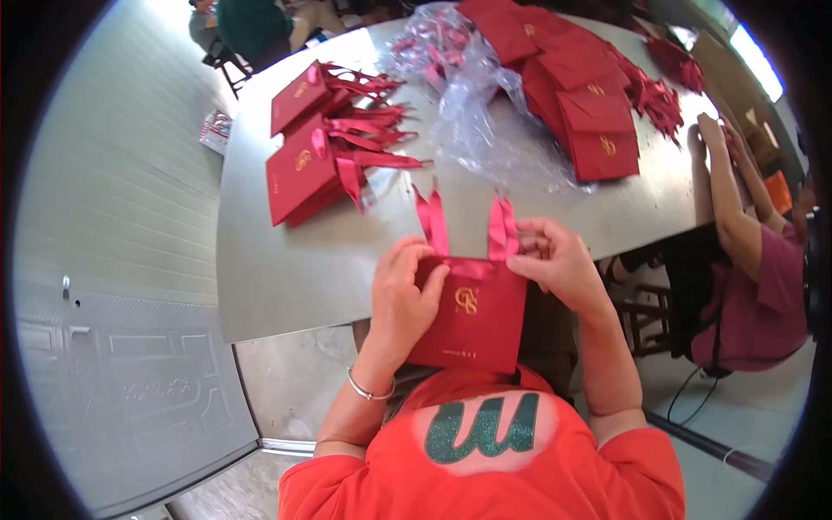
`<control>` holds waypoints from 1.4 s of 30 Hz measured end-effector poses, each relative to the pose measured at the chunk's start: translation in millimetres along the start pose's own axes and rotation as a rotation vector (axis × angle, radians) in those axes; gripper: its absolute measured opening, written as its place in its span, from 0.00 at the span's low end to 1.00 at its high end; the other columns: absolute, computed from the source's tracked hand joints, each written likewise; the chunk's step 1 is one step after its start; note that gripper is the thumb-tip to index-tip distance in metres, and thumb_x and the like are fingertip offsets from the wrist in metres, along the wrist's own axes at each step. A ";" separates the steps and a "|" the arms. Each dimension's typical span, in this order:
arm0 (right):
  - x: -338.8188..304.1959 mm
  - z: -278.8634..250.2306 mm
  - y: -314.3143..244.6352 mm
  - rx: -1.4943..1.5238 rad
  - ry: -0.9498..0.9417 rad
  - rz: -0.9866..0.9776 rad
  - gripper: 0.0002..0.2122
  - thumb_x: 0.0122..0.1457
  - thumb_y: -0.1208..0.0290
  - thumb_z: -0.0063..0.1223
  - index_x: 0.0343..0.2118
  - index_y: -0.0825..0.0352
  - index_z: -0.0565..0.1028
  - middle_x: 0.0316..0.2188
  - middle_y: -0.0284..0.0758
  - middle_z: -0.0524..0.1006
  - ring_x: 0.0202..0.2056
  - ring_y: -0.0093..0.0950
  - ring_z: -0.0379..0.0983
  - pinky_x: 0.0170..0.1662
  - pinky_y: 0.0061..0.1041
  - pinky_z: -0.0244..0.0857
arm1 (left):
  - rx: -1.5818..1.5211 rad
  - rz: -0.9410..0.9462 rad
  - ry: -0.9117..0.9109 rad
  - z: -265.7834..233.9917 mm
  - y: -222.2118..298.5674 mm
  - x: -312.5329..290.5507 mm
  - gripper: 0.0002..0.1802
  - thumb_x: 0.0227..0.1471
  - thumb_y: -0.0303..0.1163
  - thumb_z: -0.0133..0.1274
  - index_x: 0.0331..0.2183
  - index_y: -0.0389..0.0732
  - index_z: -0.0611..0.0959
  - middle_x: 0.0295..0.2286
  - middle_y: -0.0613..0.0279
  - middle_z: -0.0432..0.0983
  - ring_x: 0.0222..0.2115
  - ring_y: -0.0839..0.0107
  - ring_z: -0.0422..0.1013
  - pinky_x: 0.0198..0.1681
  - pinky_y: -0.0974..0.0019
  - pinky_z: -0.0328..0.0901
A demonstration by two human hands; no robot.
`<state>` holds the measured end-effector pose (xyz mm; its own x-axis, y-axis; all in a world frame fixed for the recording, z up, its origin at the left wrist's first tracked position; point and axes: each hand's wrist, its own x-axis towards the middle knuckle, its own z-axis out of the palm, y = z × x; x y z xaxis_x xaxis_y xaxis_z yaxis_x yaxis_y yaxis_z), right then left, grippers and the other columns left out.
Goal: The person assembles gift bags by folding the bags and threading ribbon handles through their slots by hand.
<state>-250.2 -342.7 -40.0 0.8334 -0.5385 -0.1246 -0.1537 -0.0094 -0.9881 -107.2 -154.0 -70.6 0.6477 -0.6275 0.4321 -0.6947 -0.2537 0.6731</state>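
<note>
A flat red paper gift bag (477, 325) with a gold emblem lies at the table's near edge, its lower part against my shirt. Pink ribbons (503, 230) stick out from its top on both sides, and another strip of ribbon crosses just under the top edge. My left hand (403, 290) is closed on the bag's upper left side, the thumb lying over the front. At the upper right corner my right hand (559, 264) pinches the bag beside the right ribbon. Its other fingers are curled, and what lies beneath them is partly hidden.
Stacked red gift bags with ribbons (303, 169) lie at the left on the metal table (277, 290). More bags (598, 121) spread over the back right beside crumpled clear plastic (494, 130). At the right sits another person (750, 299), arms on the table edge.
</note>
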 end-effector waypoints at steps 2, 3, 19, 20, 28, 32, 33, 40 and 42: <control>-6.2 -6.0 -5.1 0.037 -0.083 0.198 0.27 0.51 0.79 0.63 0.55 0.70 0.68 0.27 0.28 0.77 0.24 0.12 0.69 0.20 0.12 0.56 | -0.059 0.005 -0.021 -1.0 -0.3 -2.0 0.14 0.44 0.25 0.64 0.36 0.36 0.81 0.42 0.51 0.77 0.42 0.54 0.74 0.45 0.61 0.69; -9.5 -6.3 -6.5 0.028 -0.101 0.179 0.27 0.51 0.79 0.63 0.55 0.70 0.68 0.27 0.28 0.77 0.24 0.12 0.69 0.20 0.12 0.56 | -0.098 -0.012 -0.029 -1.6 -0.6 -5.0 0.15 0.44 0.25 0.65 0.37 0.36 0.81 0.43 0.51 0.77 0.42 0.55 0.75 0.45 0.62 0.69; 64.0 57.5 -122.3 0.416 0.218 -0.446 0.19 0.56 0.79 0.58 0.51 0.72 0.70 0.28 0.32 0.77 0.21 0.15 0.67 0.20 0.15 0.58 | -0.292 -0.335 0.277 -75.4 -94.1 -0.4 0.10 0.54 0.22 0.57 0.40 0.33 0.81 0.32 0.65 0.80 0.26 0.82 0.69 0.33 0.76 0.67; 83.2 74.3 -122.3 0.413 0.202 -0.480 0.18 0.57 0.78 0.58 0.50 0.72 0.71 0.29 0.33 0.77 0.22 0.16 0.69 0.21 0.16 0.60 | -0.281 -0.332 0.280 -75.5 -94.2 -2.7 0.09 0.54 0.22 0.57 0.39 0.32 0.81 0.32 0.65 0.80 0.26 0.84 0.68 0.32 0.76 0.67; 164.8 138.8 -19.2 0.030 -0.016 -0.256 0.23 0.59 0.73 0.58 0.55 0.70 0.65 0.31 0.33 0.77 0.27 0.20 0.75 0.25 0.19 0.68 | -0.189 -0.243 0.284 -73.6 -85.8 7.5 0.06 0.53 0.22 0.56 0.35 0.32 0.81 0.35 0.61 0.80 0.27 0.79 0.71 0.33 0.73 0.69; 111.6 113.3 16.6 -0.188 -0.041 -0.290 0.21 0.58 0.75 0.57 0.54 0.72 0.66 0.32 0.34 0.78 0.29 0.20 0.75 0.30 0.19 0.68 | -0.147 -0.220 0.285 -75.1 -83.0 1.0 0.06 0.52 0.22 0.57 0.35 0.32 0.81 0.35 0.58 0.80 0.27 0.75 0.73 0.33 0.72 0.69; 104.9 104.1 28.1 -0.143 -0.038 -0.279 0.18 0.58 0.75 0.57 0.51 0.72 0.68 0.32 0.34 0.78 0.30 0.19 0.75 0.31 0.19 0.69 | -0.150 -0.207 0.265 -75.0 -85.6 1.7 0.06 0.51 0.22 0.57 0.33 0.32 0.80 0.35 0.55 0.79 0.26 0.70 0.75 0.33 0.69 0.71; 75.4 109.3 18.4 -0.359 0.005 -0.534 0.09 0.55 0.78 0.58 0.39 0.69 0.76 0.32 0.37 0.79 0.31 0.28 0.77 0.35 0.26 0.71 | -0.108 -0.233 0.224 -76.6 -79.7 0.8 0.08 0.49 0.23 0.58 0.34 0.32 0.80 0.36 0.53 0.78 0.28 0.64 0.75 0.35 0.66 0.71; 78.0 106.1 18.4 -0.418 0.019 -0.618 0.08 0.53 0.79 0.58 0.37 0.69 0.77 0.32 0.39 0.78 0.31 0.33 0.77 0.35 0.28 0.71 | 0.090 -0.055 0.230 -69.5 -81.2 1.9 0.08 0.49 0.22 0.58 0.35 0.33 0.80 0.37 0.52 0.78 0.30 0.62 0.76 0.33 0.65 0.71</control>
<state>-131.7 -295.5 -77.5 0.8247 -0.3457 0.4476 0.1474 -0.6328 -0.7602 -27.8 -83.4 -82.7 0.7324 -0.4296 0.5283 -0.6747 -0.3538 0.6477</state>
